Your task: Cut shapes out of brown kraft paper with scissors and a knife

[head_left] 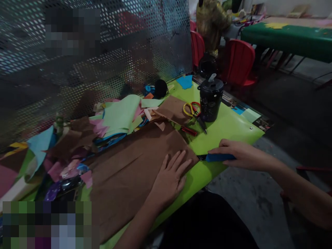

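My left hand (172, 178) lies flat, fingers spread, on a large folded sheet of brown paper (129, 166). At the sheet's right corner, my right hand (237, 154) is closed around a blue-handled cutter (219, 157). Its dark blade end touches the paper's edge there, and the very tip is hard to make out. Just beyond the sheet lie scissors (198, 119) with yellow and red handles and a small red object (188, 131). A smaller brown piece (172, 109) rests past the sheet's far edge.
A black lidded tumbler (211, 100) stands on the lime-green tabletop (233, 121). Coloured paper scraps (119, 114) pile along the perforated metal panel (109, 65) on the left. Behind are red chairs (238, 62), a green-covered table (285, 39) and a gold-coloured figure (211, 24).
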Action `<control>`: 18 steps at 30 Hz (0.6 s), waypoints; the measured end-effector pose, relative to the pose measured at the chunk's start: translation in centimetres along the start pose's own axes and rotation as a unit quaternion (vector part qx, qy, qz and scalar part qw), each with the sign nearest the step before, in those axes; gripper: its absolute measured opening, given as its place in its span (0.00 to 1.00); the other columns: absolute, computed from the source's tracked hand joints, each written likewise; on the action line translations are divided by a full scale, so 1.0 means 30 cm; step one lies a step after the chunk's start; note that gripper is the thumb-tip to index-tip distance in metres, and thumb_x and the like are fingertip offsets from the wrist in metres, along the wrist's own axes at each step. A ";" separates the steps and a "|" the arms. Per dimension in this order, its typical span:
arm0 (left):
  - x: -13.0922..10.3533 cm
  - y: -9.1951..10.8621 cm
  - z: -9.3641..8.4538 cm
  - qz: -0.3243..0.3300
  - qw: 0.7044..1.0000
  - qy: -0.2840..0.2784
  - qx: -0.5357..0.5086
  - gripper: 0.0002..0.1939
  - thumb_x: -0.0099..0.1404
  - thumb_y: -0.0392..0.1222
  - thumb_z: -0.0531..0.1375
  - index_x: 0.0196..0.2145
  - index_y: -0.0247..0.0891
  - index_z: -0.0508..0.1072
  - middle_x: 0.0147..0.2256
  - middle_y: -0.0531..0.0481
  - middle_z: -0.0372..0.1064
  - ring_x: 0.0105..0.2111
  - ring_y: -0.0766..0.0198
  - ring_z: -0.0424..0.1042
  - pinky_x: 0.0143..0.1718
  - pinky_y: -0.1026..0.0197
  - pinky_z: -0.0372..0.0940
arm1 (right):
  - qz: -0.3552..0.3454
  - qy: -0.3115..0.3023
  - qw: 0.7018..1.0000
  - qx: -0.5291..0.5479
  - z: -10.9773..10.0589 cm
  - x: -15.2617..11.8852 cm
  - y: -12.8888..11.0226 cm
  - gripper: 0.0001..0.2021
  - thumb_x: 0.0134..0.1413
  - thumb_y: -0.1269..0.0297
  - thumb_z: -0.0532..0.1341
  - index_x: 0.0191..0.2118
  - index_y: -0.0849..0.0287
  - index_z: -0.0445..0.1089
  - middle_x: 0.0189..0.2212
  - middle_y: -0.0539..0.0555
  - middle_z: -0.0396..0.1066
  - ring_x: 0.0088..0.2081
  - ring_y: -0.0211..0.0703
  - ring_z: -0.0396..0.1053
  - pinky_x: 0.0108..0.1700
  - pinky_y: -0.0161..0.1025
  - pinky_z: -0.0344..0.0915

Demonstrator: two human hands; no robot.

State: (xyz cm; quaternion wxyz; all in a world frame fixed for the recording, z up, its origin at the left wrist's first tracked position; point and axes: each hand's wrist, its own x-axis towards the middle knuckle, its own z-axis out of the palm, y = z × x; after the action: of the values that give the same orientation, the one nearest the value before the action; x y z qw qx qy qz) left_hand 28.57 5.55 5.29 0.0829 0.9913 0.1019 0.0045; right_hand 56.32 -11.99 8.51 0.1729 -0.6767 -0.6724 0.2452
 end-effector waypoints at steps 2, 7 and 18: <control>0.004 0.005 0.004 0.008 1.000 -0.004 0.021 0.29 0.72 0.42 0.52 0.69 0.54 0.52 0.71 0.48 0.43 0.70 0.52 0.45 0.68 0.37 0.41 | -0.004 0.012 0.999 -0.038 0.001 -0.001 0.005 0.27 0.57 0.69 0.62 0.62 0.39 0.67 0.43 0.53 0.69 0.39 0.47 0.71 0.37 0.39 0.65; 0.003 0.003 0.005 0.010 0.999 -0.022 0.039 0.30 0.75 0.49 0.50 0.70 0.58 0.45 0.72 0.50 0.39 0.70 0.52 0.44 0.68 0.38 0.41 | -0.022 0.019 0.997 -0.073 0.008 -0.005 0.011 0.28 0.59 0.70 0.60 0.63 0.40 0.66 0.43 0.55 0.69 0.39 0.48 0.70 0.37 0.40 0.65; -0.002 -0.005 0.019 0.029 0.999 0.007 0.045 0.31 0.74 0.57 0.47 0.71 0.54 0.45 0.72 0.49 0.40 0.70 0.51 0.45 0.69 0.41 0.35 | -0.032 0.015 0.999 -0.039 0.020 -0.016 0.008 0.26 0.63 0.69 0.58 0.64 0.41 0.64 0.44 0.54 0.69 0.39 0.45 0.70 0.38 0.39 0.65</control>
State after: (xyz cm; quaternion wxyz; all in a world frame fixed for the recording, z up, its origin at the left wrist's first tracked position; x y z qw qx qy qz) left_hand 28.49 5.59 4.72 0.0378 0.9965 0.0737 0.0093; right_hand 56.18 -12.55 7.93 0.1644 -0.6651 -0.6997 0.2027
